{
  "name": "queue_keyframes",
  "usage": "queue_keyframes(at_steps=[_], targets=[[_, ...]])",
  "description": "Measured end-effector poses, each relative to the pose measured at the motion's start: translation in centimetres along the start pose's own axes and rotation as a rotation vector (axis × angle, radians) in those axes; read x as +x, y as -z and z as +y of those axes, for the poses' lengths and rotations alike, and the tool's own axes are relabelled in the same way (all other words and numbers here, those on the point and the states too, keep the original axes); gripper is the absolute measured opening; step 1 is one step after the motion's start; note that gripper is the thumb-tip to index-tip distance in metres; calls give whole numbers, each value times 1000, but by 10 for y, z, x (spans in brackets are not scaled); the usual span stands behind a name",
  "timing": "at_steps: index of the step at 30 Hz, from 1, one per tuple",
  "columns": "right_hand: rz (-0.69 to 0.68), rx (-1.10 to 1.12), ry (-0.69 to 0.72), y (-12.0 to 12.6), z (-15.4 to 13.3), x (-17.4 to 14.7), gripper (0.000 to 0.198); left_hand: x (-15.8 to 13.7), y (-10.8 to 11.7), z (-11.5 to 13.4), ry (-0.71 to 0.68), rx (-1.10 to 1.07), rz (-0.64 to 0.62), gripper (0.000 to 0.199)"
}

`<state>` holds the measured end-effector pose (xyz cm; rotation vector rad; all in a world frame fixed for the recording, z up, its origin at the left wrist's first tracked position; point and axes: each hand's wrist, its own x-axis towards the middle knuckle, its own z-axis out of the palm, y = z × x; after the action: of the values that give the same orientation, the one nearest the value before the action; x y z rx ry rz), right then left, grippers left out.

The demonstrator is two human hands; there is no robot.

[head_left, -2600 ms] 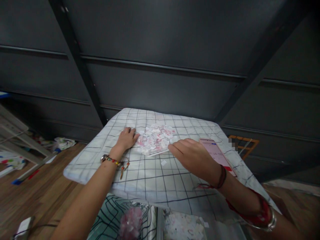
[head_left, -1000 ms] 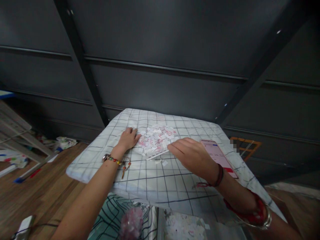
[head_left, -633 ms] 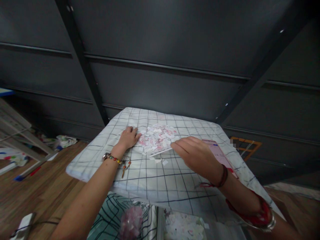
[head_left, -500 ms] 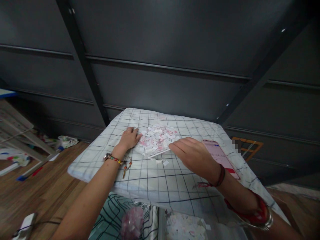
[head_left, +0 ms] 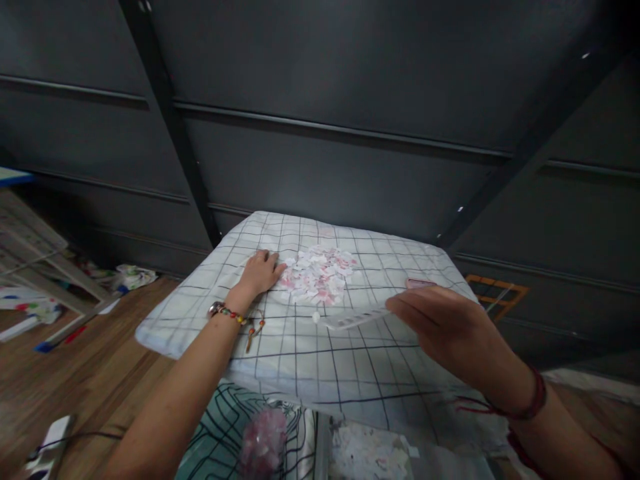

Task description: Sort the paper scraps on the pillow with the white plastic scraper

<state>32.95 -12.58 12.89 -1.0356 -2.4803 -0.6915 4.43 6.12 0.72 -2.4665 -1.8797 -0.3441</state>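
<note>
My left hand [head_left: 261, 272] lies flat on the checked cloth, fingers stretched out, touching or just beside the left edge of a pile of small white and pink paper pieces [head_left: 320, 275]. My right hand [head_left: 445, 327] pinches one end of a thin white strip with a row of holes [head_left: 353, 320]. The strip points left, near and in front of the pile. A small round white spot [head_left: 317, 318] shows by its far end; I cannot make out what it is. Part of a phone [head_left: 419, 284] shows behind my right hand.
A tub of paper pieces [head_left: 370, 453] and a pink clear bag [head_left: 265, 440] are below the front edge of the checked cloth [head_left: 300, 347]. Dark panels [head_left: 325, 180] rise behind it. A power strip [head_left: 53, 443] lies on the wooden floor at lower left.
My right hand has moved right and nearer with the strip, away from the pile, and now covers most of the phone. My left hand has stayed nearly in place.
</note>
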Motion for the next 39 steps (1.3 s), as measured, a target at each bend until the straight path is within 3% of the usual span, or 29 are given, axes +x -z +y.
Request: queue_keyframes(at_steps=[4, 8, 14, 19, 26, 35, 39], targets=[[28, 15, -16, -16, 4, 6, 34, 0, 2, 0, -15, 12, -11, 49], [-48, 49, -21, -30, 8, 4, 37, -1, 3, 0, -15, 22, -5, 47], [6, 136, -95, -25, 24, -23, 35, -1, 2, 2, 4, 34, -6, 46], [88, 107, -96, -35, 25, -18, 37, 0, 2, 2, -3, 30, -9, 47], [16, 149, -127, -36, 24, -27, 34, 3, -4, -5, -46, 41, 25, 49], [119, -35, -134, -51, 27, -23, 37, 2, -1, -3, -36, 73, -5, 53], [86, -92, -151, -49, 28, -26, 36, 3, -1, -3, -45, 82, -7, 53]])
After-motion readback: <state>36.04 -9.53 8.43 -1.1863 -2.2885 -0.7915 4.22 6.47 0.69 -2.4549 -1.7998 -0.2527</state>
